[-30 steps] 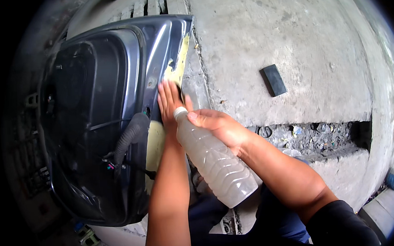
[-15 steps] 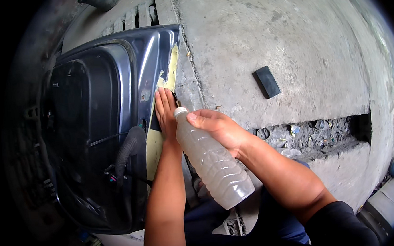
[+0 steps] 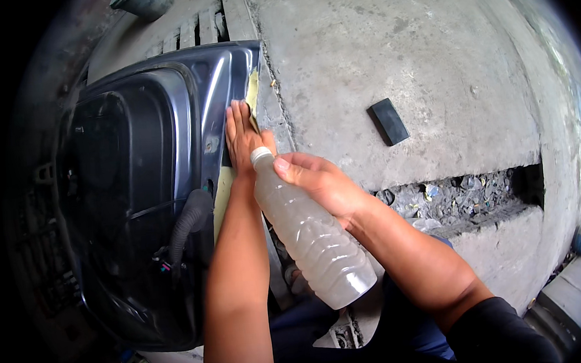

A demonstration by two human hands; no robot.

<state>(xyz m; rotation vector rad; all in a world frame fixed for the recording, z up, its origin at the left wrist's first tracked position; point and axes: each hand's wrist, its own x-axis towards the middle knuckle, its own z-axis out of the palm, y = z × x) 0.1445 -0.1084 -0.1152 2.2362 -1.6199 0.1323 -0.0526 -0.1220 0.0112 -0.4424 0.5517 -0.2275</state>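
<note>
My left hand point(image 3: 242, 138) lies flat, fingers stretched out, on the edge of a dark blue car door panel point(image 3: 187, 98). Dark edges show beside the palm, perhaps a thin sheet under it; most is hidden. Pale yellow filler point(image 3: 253, 91) coats the door edge above and below this hand. In my right hand point(image 3: 317, 180) is a clear ribbed plastic bottle point(image 3: 313, 239) of cloudy liquid, gripped near its neck. The bottle slants, its white top by my left wrist and its base toward me.
A black rectangular block point(image 3: 389, 122) lies on the concrete floor point(image 3: 363, 59) to the right. Below it is a rubble-filled trench point(image 3: 462, 202). A corrugated hose point(image 3: 191, 219) sticks out of the door. A dark bucket-like container point(image 3: 144, 2) stands at the far left.
My left hand has slid farther up the door edge, covering filler that showed before and uncovering less below. The bottle stays in my right hand, nearly unmoved.
</note>
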